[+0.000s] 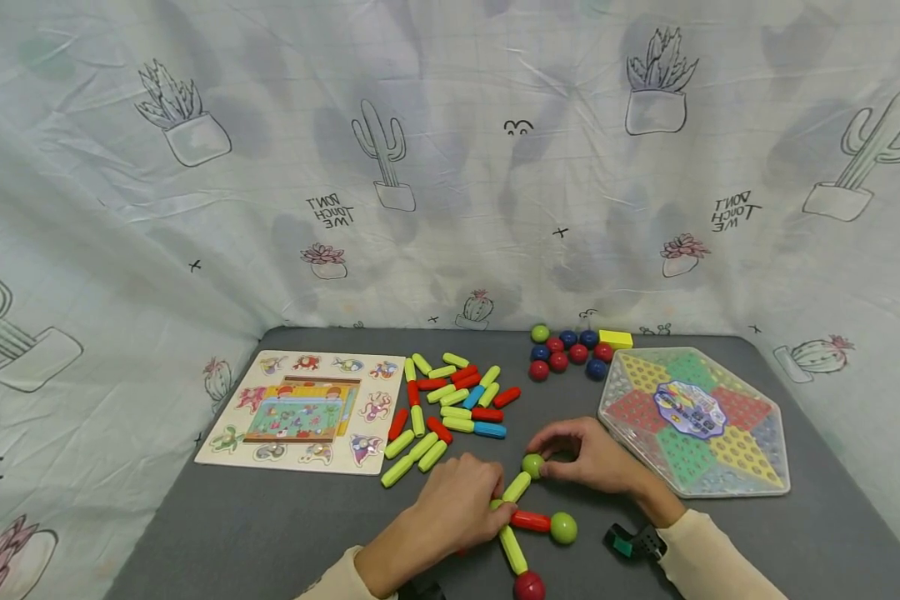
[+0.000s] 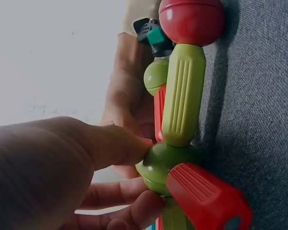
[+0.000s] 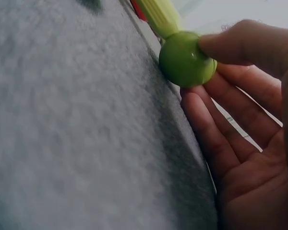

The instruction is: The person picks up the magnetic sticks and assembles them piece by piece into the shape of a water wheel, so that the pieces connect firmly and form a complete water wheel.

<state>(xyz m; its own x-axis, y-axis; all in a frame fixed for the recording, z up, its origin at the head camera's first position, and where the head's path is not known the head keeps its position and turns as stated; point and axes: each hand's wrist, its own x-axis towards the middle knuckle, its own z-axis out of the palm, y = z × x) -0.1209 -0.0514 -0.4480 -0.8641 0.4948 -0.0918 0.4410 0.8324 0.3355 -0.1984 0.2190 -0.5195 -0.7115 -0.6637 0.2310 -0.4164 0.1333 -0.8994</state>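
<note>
My left hand [image 1: 461, 496] grips the green centre ball [image 2: 158, 165] of a stick-and-ball build, thumb on one side and fingers on the other. From this ball a yellow-green stick [image 1: 513, 550] runs to a red ball [image 1: 529, 586], and a red stick [image 1: 531, 521] to a green ball [image 1: 563, 527]. Another red stick [image 2: 206, 196] juts out with a bare end in the left wrist view. My right hand [image 1: 592, 458] pinches a green end ball [image 3: 185, 60], which meets the tip of a third, yellow-green stick [image 1: 517, 487]. The left hand hides part of the centre in the head view.
Several loose yellow-green, red and blue sticks [image 1: 457, 424] lie behind the hands. A wooden puzzle board [image 1: 300, 454] is at left, a hexagonal game board [image 1: 693, 417] at right. Loose balls [image 1: 578, 354] and a yellow block [image 1: 615, 339] sit at the back, before a patterned curtain [image 1: 450, 167].
</note>
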